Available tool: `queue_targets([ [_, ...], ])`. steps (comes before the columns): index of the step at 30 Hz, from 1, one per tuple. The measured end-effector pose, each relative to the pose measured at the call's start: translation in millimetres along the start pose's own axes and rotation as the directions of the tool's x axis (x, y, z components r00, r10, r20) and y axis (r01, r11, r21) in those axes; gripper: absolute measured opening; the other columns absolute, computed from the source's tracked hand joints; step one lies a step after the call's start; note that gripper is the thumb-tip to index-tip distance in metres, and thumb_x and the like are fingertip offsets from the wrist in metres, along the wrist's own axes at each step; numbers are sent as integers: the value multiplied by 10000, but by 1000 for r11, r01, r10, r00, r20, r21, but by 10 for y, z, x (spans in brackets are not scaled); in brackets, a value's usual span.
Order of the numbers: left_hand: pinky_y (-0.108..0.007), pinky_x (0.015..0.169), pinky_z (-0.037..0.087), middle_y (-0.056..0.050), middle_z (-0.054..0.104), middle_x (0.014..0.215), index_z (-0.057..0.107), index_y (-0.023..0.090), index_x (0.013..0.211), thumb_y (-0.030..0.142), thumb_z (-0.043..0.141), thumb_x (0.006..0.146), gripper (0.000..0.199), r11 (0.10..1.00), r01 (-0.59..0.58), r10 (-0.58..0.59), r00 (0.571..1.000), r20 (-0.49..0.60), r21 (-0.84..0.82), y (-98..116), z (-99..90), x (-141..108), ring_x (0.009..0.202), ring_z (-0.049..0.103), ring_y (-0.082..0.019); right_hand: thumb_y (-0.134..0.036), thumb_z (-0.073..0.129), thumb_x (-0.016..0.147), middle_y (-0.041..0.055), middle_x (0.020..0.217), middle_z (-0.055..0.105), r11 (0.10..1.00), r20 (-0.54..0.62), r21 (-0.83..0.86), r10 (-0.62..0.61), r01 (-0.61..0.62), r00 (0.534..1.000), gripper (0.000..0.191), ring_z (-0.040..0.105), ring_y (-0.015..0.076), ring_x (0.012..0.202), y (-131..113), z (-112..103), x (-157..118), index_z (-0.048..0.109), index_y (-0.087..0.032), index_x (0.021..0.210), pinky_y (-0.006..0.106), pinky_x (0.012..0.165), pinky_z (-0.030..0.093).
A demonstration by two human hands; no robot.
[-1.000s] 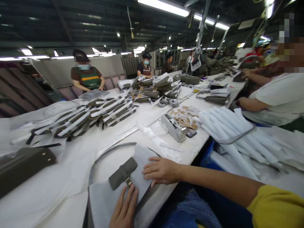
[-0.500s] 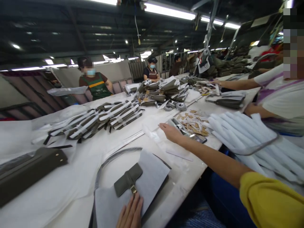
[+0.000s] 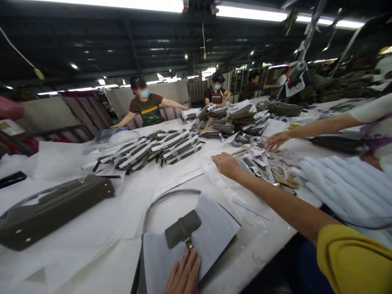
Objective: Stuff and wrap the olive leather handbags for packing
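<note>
left hand (image 3: 184, 272) first: you have it laid flat, fingers straight and close together, palm down on the pale paper sheet (image 3: 214, 222), gripping nothing. the sheet covers most of a dark handbag (image 3: 141, 277), which lies right under that hand, its edge showing on both sides. just at your left fingertips is a gold-toned metal clasp (image 3: 189, 244), joined to the olive-grey leather tab (image 3: 183, 228) beyond it. farther out from the same hand, the wrapped handle (image 3: 163, 199) curves across the white table (image 3: 241, 267).

your right hand (image 3: 227, 164) is stretched well ahead of the left, fingers bent down near a clear plastic strip (image 3: 222, 190); whether they pinch anything, you cannot tell from this angle. just right of it, partly behind your forearm, sits a tape dispenser (image 3: 253, 167), with paper scraps (image 3: 283, 173) past that and a co-worker's hand (image 3: 275, 141) over them.

left of your right hand lies a row of padded bags (image 3: 153, 149). well left of your left hand rests another olive-grey handbag (image 3: 58, 210), brass-coloured studs at its ends. to the right of your right forearm, white foam strips (image 3: 343, 183) are heaped.
</note>
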State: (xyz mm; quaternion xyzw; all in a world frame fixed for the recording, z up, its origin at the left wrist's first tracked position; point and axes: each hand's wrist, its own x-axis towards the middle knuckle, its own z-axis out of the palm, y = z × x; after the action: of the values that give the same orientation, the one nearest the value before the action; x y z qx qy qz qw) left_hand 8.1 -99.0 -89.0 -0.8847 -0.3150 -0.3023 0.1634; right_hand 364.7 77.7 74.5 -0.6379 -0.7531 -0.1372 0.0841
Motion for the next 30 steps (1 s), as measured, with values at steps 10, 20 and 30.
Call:
queue_targets([
  [10,-362,1086,463,-52,476,1494,432,162,1456,43,404,864,605,999,21,-15,973,229,-24,118,-468,216,1349,483,-201,-274,572,901,116,1171,679,767,-2,257,-607,587,794,239,629,235,1024,-1224,-263,-898,665,-180,1100,365,898,462],
  [20,-444,1143,393,-42,431,1529,430,178,1439,89,442,906,541,956,231,-149,911,384,-179,224,-622,321,1418,384,-215,-96,420,922,104,1417,558,874,8,174,-462,453,887,599,636,241,1109,-1427,-474,-954,364,-208,1509,360,887,506],
  [30,-391,923,536,-75,689,1173,555,192,1269,119,496,898,383,920,326,-233,901,367,-216,293,-563,272,1073,640,-225,-451,563,941,176,1460,477,794,129,296,-585,531,801,549,485,339,1243,-1764,-57,-1323,485,-243,1443,489,1024,391],
])
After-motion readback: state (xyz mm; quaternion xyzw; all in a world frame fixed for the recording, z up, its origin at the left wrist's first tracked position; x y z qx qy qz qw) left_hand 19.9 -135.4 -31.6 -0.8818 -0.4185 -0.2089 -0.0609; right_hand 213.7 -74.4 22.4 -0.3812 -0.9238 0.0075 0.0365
